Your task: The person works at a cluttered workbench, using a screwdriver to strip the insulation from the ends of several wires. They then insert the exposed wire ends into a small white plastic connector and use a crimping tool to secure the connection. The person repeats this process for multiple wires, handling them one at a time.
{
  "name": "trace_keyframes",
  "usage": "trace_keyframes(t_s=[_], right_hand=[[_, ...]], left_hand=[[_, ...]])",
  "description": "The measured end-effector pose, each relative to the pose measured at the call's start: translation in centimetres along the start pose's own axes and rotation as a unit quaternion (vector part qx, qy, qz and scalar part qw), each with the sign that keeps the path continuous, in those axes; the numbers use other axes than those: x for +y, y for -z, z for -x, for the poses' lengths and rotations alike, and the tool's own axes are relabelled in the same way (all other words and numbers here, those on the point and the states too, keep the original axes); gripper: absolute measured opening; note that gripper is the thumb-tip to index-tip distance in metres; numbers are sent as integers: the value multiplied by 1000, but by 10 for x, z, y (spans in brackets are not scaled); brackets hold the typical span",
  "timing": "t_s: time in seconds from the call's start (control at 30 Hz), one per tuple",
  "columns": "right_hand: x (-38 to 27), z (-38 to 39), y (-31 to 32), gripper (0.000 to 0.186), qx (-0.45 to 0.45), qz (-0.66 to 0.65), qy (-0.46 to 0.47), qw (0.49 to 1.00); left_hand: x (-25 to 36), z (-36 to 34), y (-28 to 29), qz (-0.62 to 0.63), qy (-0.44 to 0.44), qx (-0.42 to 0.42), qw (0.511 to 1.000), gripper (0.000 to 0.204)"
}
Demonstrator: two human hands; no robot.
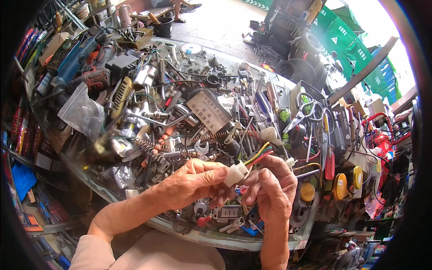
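Over the table (pixel 252 244), left fingers (pixel 216 175) pinch a white connector (pixel 234 175) pointing lengthwise forward-right; right fingers' (pixel 280 167) grip unclear.

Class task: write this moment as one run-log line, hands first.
left hand: pinching boxy white plastic connector | right hand: near thin multicoloured wires, contact unclear | below: cluttered, pale-edged bench

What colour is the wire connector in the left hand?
The wire connector is off-white, seen best in the head view.

connector (pixel 234 174) between hands (pixel 192 181), wrench (pixel 201 147) behind them, spring (pixel 154 154) to left, scissors (pixel 308 112) to right
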State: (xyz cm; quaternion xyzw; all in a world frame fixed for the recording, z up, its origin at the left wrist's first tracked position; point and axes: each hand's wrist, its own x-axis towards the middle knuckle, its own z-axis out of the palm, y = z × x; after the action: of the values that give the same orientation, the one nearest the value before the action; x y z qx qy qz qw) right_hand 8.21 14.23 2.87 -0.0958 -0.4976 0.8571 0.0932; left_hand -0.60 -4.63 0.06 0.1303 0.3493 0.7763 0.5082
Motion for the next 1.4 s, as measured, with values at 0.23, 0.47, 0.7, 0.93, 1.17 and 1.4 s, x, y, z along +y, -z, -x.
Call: trace_keyframes(t_s=[0.23,0.47,0.7,0.93,1.17,1.4], right_hand=[[-1,4,-10,28,21,74,-20,997],[1,7,-10,18,30,135,-21,990],[-5,7,-11,21,28,185,-33,982],[-2,5,-13,15,110,238,52,964],[-45,9,24,16,223,175,232,931],[-41,67,58,16,305,289,203,884]], left_hand=[[-1,0,1,10,17,1,1000,40],[-1,-2,-2,-85,-9,-9,996,33],[-4,3,-21,-243,-96,83,962,42],[-3,0,-19,-207,-109,128,964,39],[4,-6,0,-131,-143,160,968,40],[3,-9,5,-105,-136,185,968,39]])
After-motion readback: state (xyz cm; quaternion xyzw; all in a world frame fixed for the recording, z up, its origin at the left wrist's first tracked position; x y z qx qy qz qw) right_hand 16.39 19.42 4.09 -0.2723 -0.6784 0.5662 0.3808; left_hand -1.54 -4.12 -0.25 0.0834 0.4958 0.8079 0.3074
